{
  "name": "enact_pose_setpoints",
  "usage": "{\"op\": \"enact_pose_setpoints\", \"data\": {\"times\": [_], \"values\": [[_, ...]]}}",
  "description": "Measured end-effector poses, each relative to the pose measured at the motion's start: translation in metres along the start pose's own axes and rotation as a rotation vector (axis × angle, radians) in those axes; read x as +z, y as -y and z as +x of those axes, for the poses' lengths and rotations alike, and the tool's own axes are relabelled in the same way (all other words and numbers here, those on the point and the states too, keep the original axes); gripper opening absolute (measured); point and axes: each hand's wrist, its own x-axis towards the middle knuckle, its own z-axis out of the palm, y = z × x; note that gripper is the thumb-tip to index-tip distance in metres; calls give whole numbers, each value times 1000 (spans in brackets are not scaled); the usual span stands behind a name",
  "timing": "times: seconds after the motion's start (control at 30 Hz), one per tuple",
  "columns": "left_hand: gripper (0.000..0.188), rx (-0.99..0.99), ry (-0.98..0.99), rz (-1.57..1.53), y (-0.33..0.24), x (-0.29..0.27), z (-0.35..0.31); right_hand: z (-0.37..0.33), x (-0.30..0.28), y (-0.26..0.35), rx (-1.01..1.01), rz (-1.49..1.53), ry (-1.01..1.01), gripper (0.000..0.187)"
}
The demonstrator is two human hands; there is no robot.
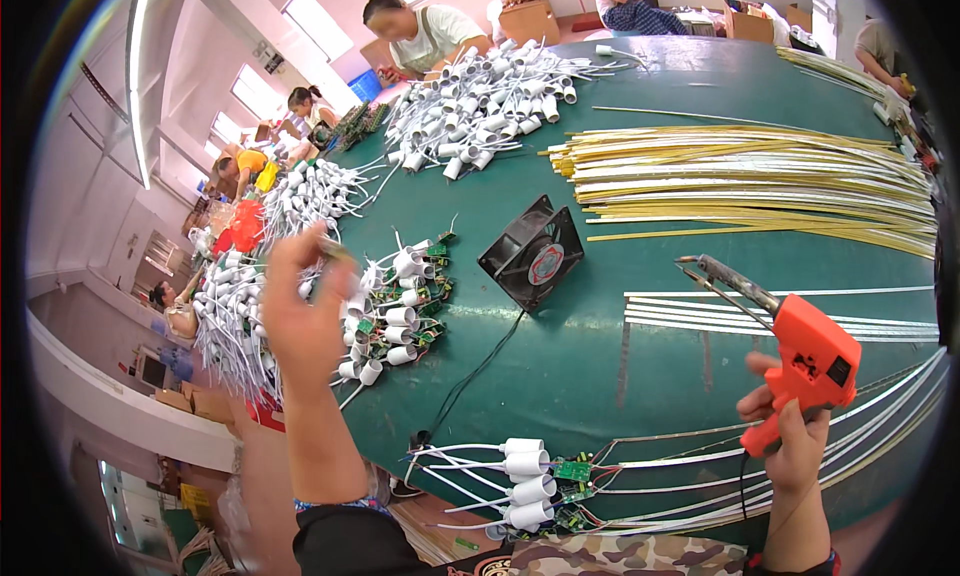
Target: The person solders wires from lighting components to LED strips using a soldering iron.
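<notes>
My right hand (790, 431) grips the handle of a red soldering gun (812, 356), its metal tip pointing up and to the left. Raised at the left is my left hand (305, 301), smeared by motion; whether its fingers hold anything cannot be made out. Behind it lies a heap of white lamp sockets with green circuit boards (405, 301). Close to my body, several white sockets (530, 484) lie in a row, joined by wires to small green boards (573, 470) and long white strips (690, 463).
A black square fan (535, 254) stands mid-table, its cord running toward me. Large piles of white wired sockets (480, 106) cover the far left. Bundled yellow and white strips (740, 181) lie at the far right, thinner white strips (780, 314) nearer. Other people sit around the green table (450, 211).
</notes>
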Motion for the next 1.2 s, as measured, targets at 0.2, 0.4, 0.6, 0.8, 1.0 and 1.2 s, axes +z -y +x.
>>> {"op": "enact_pose_setpoints", "data": {"times": [0.2, 0.4, 0.6, 0.8, 1.0, 1.2], "values": [[38, -600, 935, -1247, -49, 81, -63, -6, 6, -6, 18, -81, 76, 37], [35, -931, 1191, -1529, -87, 155, -88, -6, 1, -44, -449, -417, 207, 91], [26, -1115, 1221, -1482, -120, 182, -96, 8, 5, -26, -718, -654, 367, 106], [19, -1127, 1236, -1487, -131, 195, -108, 15, 7, -34, -772, -644, 409, 106], [18, -1144, 1228, -1578, -130, 199, -117, 17, -2, -34, -699, -678, 546, 94], [13, -1184, 1281, -1549, -132, 198, -115, 13, 10, -27, -874, -611, 444, 78]]}}
